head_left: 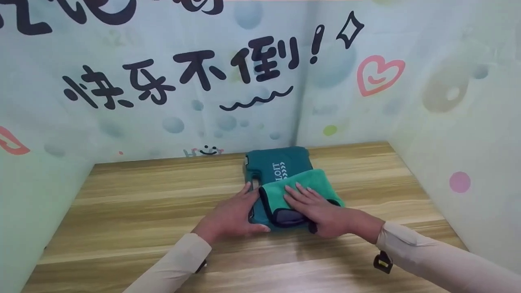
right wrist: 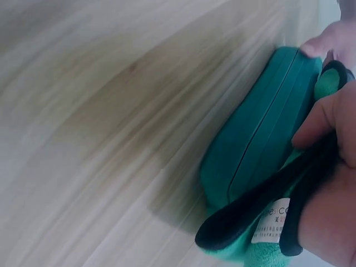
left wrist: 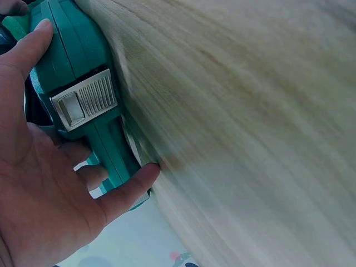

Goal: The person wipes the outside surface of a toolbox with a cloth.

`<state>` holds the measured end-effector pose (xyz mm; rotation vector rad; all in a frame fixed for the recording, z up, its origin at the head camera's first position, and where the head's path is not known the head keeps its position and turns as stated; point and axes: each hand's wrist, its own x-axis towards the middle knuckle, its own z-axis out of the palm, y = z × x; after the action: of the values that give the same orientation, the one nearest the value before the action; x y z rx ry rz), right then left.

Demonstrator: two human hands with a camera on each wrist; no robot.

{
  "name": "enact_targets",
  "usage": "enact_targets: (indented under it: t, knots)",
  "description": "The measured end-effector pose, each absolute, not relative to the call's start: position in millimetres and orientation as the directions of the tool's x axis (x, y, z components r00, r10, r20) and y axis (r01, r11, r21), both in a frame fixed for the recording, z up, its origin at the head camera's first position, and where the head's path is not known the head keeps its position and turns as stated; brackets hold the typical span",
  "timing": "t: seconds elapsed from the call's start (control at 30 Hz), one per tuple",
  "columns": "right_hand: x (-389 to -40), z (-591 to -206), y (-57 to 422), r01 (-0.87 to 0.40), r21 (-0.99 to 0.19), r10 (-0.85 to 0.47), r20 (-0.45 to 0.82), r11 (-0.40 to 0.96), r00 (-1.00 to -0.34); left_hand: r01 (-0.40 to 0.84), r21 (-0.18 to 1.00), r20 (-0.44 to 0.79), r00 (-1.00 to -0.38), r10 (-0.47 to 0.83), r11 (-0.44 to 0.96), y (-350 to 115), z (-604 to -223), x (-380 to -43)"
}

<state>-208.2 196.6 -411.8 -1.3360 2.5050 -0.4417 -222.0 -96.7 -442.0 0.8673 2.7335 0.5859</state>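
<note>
A teal hard plastic case point(head_left: 281, 156) with pale lettering and metal latches lies flat on the wooden table. Across its near half is a folded green cloth point(head_left: 321, 183) with dark edging. My left hand point(head_left: 234, 213) holds the case at its handle side, the thumb along the near end and the fingers at the handle. In the left wrist view a silver latch point(left wrist: 84, 100) shows beside the palm. My right hand point(head_left: 321, 211) presses on the cloth with fingers stretched out. A white label point(right wrist: 271, 222) on the cloth shows in the right wrist view.
The wooden table point(head_left: 154, 195) meets a printed backdrop point(head_left: 142, 126) with large characters right behind the case. Pale side walls stand at left and right. A small dark device point(head_left: 383, 262) hangs at the right wrist.
</note>
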Motion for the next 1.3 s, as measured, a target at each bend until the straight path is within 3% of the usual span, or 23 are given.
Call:
enact_targets:
  t: [0.2,0.37,0.47,0.67,1.1,1.3]
  knots:
    - [-201.6,-411.7,174.3,-0.76,-0.353,-0.831,-0.107,0.545,-0.546,0.571,0.454,0.011,-0.771,0.637,0.684,-97.1,-443.9,-227.4]
    - [-197.0,-413.5,150.0,-0.785,-0.336,-0.849,-0.107,0.521,-0.517,0.742,0.358,0.145,-0.643,0.752,0.566,-100.3,-449.4,-233.9]
    - [-194.3,-413.8,136.2,-0.784,-0.339,-0.85,-0.118,0.52,-0.513,0.775,0.339,0.178,-0.61,0.772,0.534,-105.6,-451.7,-233.7]
    - [-193.1,-413.7,124.5,-0.782,-0.307,-0.838,-0.132,0.542,-0.529,0.74,0.416,0.193,-0.641,0.743,0.529,-111.6,-450.6,-231.7]
    - [-201.9,-416.7,147.0,-0.845,-0.287,-0.891,-0.083,0.451,-0.447,0.746,0.328,0.105,-0.639,0.762,0.58,-105.9,-449.5,-234.0]
    - [-203.1,-418.2,163.0,-0.858,-0.325,-0.911,-0.035,0.398,-0.41,0.646,0.424,0.061,-0.72,0.691,0.635,-103.3,-447.7,-232.2]
